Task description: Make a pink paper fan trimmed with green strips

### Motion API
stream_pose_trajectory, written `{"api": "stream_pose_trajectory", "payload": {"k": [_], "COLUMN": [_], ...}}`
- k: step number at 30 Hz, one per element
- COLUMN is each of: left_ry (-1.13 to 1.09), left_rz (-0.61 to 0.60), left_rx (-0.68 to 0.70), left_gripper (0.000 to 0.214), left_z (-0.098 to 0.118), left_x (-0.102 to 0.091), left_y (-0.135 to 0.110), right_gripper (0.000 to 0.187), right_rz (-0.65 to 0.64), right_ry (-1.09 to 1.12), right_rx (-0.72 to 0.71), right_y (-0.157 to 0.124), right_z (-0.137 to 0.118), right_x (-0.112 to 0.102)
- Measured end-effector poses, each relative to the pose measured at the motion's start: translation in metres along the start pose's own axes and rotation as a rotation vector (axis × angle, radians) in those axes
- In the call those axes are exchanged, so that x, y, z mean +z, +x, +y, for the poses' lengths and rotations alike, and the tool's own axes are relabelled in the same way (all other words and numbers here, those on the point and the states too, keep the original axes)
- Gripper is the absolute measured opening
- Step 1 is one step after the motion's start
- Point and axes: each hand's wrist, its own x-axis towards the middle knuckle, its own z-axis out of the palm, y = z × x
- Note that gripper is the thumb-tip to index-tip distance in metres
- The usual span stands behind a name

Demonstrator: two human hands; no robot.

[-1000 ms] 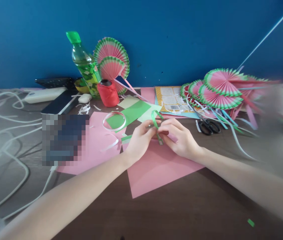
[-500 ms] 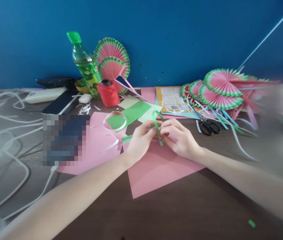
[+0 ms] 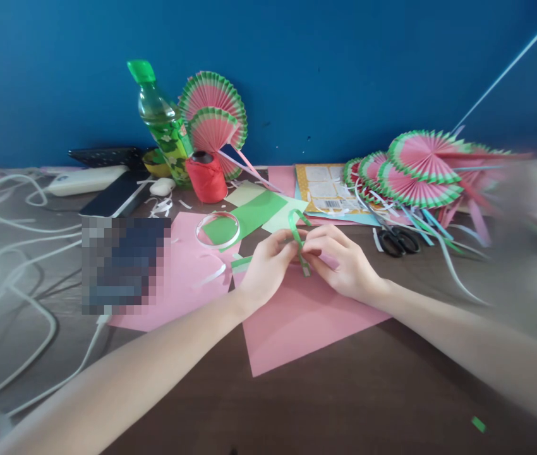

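A thin green paper strip [image 3: 295,227] curls up between my two hands, its lower end hanging below the fingers. My left hand [image 3: 271,259] is closed, pinching the strip from the left. From the right, my right hand [image 3: 342,259] has its thumb and fingers pressed together right at the strip; what exactly lies between those fingertips is partly hidden. Beneath both hands lies a pink paper sheet [image 3: 297,328]. A second pink sheet [image 3: 178,278] is on the left, with a roll of clear tape [image 3: 217,230] on it and a green paper piece [image 3: 254,215] beside that.
Black-handled scissors [image 3: 397,241] lie right of my hands, near a pile of pleated watermelon-coloured paper fans [image 3: 424,164]. A green bottle [image 3: 162,120] and a red spool [image 3: 206,179] stand at the back. White cables [image 3: 48,316] and a pixelated dark object [image 3: 129,265] occupy the left.
My right hand's fingers have shifted slightly against the green strip. My left hand and the things on the table look the same.
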Motion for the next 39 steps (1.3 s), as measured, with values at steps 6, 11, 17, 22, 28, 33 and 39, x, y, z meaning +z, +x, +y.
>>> {"api": "stream_pose_trajectory", "payload": {"k": [6,11,17,22,28,33,39], "left_ry": [0.005,0.015,0.036,0.073,0.05,0.042,0.089], "left_rz": [0.0,0.005,0.002,-0.003,-0.021,-0.034,-0.036], "left_rx": [-0.005,-0.007,0.004,0.003,0.002,0.003,0.024], "left_gripper": [0.019,0.02,0.02,0.019,0.02,0.021,0.022], "left_z": [0.0006,0.0008,-0.0002,-0.0002,-0.0004,-0.0019,-0.0041], "left_x": [0.0004,0.0007,0.0001,-0.0003,0.0004,0.0,-0.0018], "left_y": [-0.0001,-0.0001,0.0001,0.0002,0.0001,-0.0002,-0.0007], "right_gripper": [0.016,0.014,0.011,0.012,0.012,0.01,0.009], "right_rz": [-0.001,-0.005,0.01,0.012,0.013,0.015,0.025], "right_ry": [-0.005,0.005,0.018,0.007,-0.005,-0.015,0.002], "right_rx": [0.011,0.038,0.066,0.059,0.072,0.088,0.107], "right_y": [0.0002,-0.0011,-0.0003,0.0,0.0003,-0.0008,0.0008], "right_z": [-0.0003,-0.0001,0.0003,0.0016,0.002,0.0008,-0.0017], "right_x": [-0.0004,-0.0012,-0.001,0.0004,0.0002,-0.0003,0.0]}}
